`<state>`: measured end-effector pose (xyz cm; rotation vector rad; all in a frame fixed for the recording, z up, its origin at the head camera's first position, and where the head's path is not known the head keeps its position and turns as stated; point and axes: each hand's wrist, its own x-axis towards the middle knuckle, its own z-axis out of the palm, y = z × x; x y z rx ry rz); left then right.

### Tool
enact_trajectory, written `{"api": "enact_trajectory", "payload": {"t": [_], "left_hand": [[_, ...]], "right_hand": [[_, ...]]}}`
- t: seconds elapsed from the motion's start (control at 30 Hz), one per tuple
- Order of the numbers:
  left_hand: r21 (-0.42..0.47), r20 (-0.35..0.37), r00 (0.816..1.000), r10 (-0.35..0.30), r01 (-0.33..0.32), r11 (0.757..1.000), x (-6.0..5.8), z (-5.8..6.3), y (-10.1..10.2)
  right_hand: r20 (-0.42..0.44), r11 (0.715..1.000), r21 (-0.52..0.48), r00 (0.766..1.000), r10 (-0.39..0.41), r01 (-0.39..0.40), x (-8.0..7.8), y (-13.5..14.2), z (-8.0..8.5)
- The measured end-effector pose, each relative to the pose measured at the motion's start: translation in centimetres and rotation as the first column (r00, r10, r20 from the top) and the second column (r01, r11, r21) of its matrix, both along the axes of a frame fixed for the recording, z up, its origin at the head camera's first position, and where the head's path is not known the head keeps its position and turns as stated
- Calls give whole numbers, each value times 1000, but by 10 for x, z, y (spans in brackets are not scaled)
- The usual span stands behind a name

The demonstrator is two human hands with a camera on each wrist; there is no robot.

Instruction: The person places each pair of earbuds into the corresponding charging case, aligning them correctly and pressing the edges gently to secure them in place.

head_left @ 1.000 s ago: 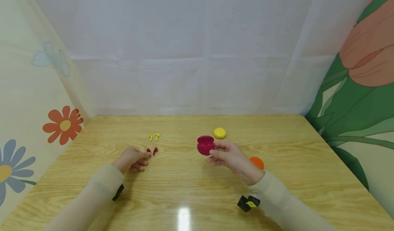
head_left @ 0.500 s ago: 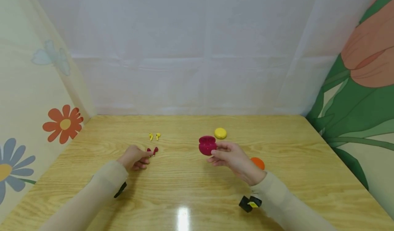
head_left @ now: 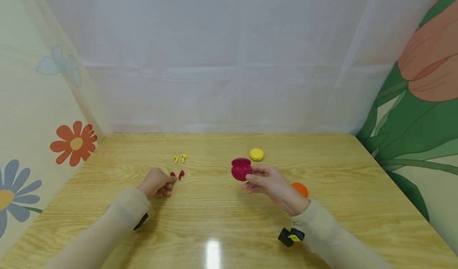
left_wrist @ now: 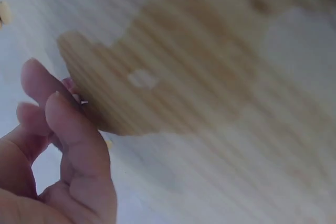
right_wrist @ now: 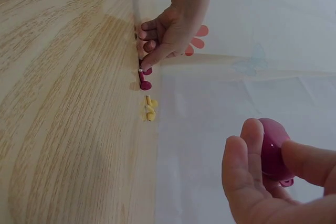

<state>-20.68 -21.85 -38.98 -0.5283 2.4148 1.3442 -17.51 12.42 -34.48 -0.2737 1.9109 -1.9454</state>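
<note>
Hanging at the back, a white cloth point(head_left: 232, 62) rises behind the far edge of a wood-grain table point(head_left: 214, 217). Over the tabletop, the right hand point(head_left: 272, 185) grasps a crimson case point(head_left: 241, 174) between thumb and fingers, lifted clear of the wood with its lid raised. The left hand point(head_left: 156, 182) reaches down on the left. Beyond the right hand sits a yellow case point(head_left: 256, 154); an orange disc point(head_left: 301, 189) shows partly behind the right wrist. Smallest are the buds: two crimson earbuds point(head_left: 181, 175), the left one at the left hand's fingertips (pinched or merely touched, I cannot tell), and two yellow earbuds point(head_left: 184, 156) just beyond them.
</note>
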Motion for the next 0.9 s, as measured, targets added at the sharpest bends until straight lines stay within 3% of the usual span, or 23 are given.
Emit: {"api": "enact_trajectory", "payload": {"t": [0.17,0.43,0.67,0.9], "left_hand": [[-54,-18,1000,-13,12,998,1,1,1],[56,-91,996,1,5,998,3,14,-4],[133,-118,992,-42,57,989,10,28,0],[175,-219,972,-90,130,976,16,37,10]], "right_hand": [[11,1000,1,1000,-9,9,-1,-1,-1],[16,1000,2,1000,-9,9,-1,-3,0],[1,1000,-5,1000,12,-12,-1,-2,0],[-5,1000,-18,1000,21,-21,-2,-2,1]]}}
